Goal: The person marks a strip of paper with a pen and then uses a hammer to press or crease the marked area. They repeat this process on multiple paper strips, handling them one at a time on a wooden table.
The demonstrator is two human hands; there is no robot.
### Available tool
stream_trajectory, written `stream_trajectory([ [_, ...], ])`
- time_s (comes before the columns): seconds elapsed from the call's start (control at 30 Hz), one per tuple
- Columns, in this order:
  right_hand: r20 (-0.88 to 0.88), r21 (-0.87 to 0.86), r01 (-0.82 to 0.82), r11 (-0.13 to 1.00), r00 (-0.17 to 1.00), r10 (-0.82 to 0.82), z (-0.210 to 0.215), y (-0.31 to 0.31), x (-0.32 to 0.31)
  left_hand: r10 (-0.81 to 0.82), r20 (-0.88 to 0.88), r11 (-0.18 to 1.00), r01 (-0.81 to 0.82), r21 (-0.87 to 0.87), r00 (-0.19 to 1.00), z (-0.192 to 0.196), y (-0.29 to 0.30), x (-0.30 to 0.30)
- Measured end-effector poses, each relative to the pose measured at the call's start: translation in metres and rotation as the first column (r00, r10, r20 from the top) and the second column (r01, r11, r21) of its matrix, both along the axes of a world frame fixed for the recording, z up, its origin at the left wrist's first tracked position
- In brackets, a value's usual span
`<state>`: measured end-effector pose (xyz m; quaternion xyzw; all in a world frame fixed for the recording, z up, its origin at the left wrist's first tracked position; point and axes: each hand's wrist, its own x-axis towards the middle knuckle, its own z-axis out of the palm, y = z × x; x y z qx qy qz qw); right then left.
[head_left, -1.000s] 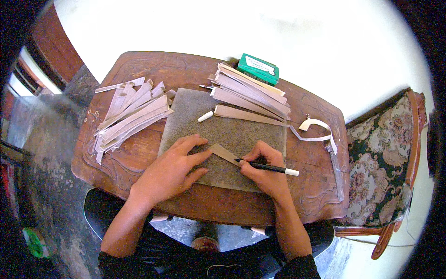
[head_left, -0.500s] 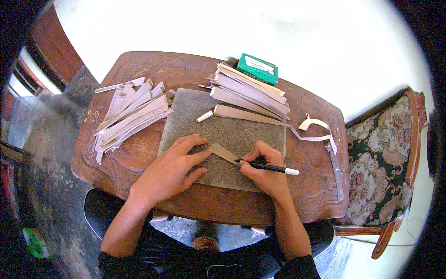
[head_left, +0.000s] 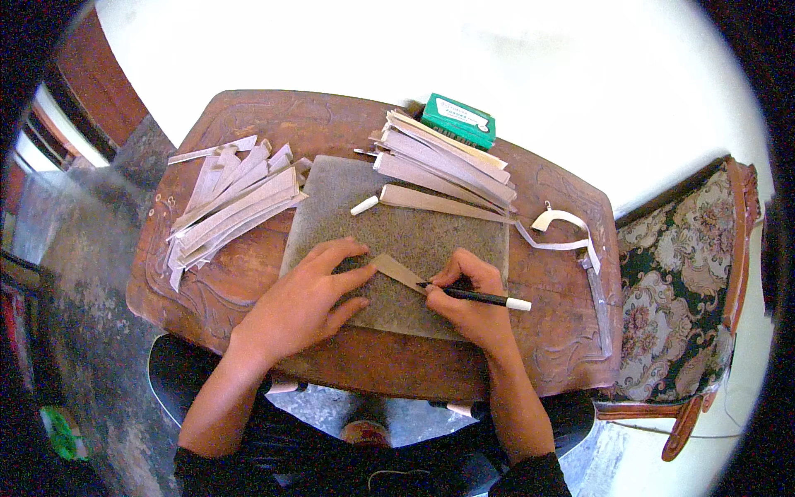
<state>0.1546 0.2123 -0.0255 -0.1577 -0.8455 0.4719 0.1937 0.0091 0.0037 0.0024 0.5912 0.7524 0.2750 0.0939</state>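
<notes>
the left hand [head_left: 302, 302] lies flat on the grey mat [head_left: 397, 240], its fingers [head_left: 352, 280] spread and pressing the near end of a small tan strip [head_left: 396, 272] that sits on the mat near the front edge of the wooden counter [head_left: 563, 348]. the right hand [head_left: 464, 302] has its fingers [head_left: 454, 273] clamped on a black pen-like tool [head_left: 476, 296], whose tip meets the strip's other end.

the left fingertips sit close to the tool tip, so i judge a slip of the tip toward them to be the main hazard, especially if it is a blade; i cannot tell. the strip is narrow and held at one end only, so it could pivot under pressure and spoil the line. the stack of long strips [head_left: 447, 161] behind, beside a green box [head_left: 458, 121], and the looser pile [head_left: 228, 203] to the left lie well apart from the work.
</notes>
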Motion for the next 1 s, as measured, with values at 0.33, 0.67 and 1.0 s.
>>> stream_trajectory([
  [0.33,-0.008,0.014,0.005,1.0,1.0,-0.004,0.002,-0.001,0.0,0.015,0.055,0.998,-0.012,-0.056,0.998,0.001,-0.001,-0.001],
  [0.67,-0.043,-0.119,0.059,0.991,0.997,-0.064,-0.006,0.003,0.003,0.014,-0.053,1.0,-0.014,0.011,0.998,-0.003,0.003,0.008],
  [1.0,-0.141,-0.127,-0.055,0.99,0.989,0.037,-0.006,0.005,0.007,0.024,-0.082,0.999,-0.026,-0.029,0.996,-0.001,0.008,0.014],
])
